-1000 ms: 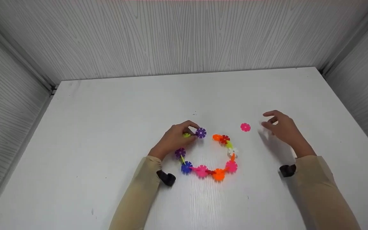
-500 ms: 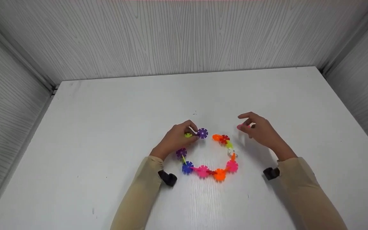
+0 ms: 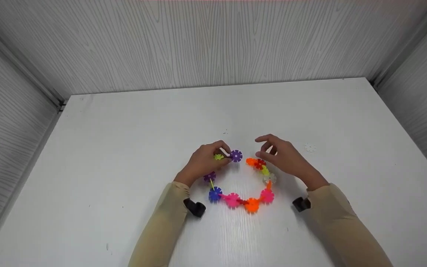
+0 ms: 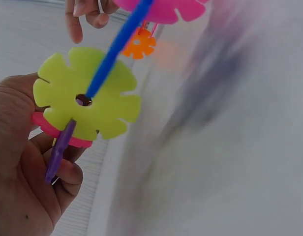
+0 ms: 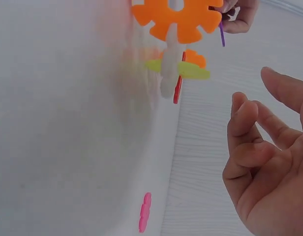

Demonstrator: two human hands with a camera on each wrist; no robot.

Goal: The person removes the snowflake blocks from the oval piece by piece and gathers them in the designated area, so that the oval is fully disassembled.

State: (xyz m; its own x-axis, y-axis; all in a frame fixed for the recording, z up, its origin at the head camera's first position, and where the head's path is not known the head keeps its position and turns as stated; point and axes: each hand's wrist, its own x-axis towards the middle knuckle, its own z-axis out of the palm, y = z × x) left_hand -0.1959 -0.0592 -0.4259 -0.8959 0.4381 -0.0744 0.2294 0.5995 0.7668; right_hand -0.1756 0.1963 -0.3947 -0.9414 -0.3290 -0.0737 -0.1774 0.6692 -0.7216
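Note:
Colourful notched plastic discs, slotted together, form a loop-like chain on the white table, with a gap at its far side. My left hand pinches the chain's left end beside a purple disc. In the left wrist view, a yellow-green disc and a purple disc set edge-on hang below that palm. My right hand hovers by the right end, near an orange disc. Its fingers are loosely bent and hold nothing. A loose pink disc shows in the right wrist view; in the head view it is hidden.
On the table, a loose white disc lies right of my right hand, hard to see against the white top. Wood-grained panels rise behind and at both sides. A black wrist device sits at each cuff.
My right hand has swept left past the loose pink disc toward the chain's right end, uncovering the white disc. My left hand has kept its hold, and the purple disc sits slightly further right.

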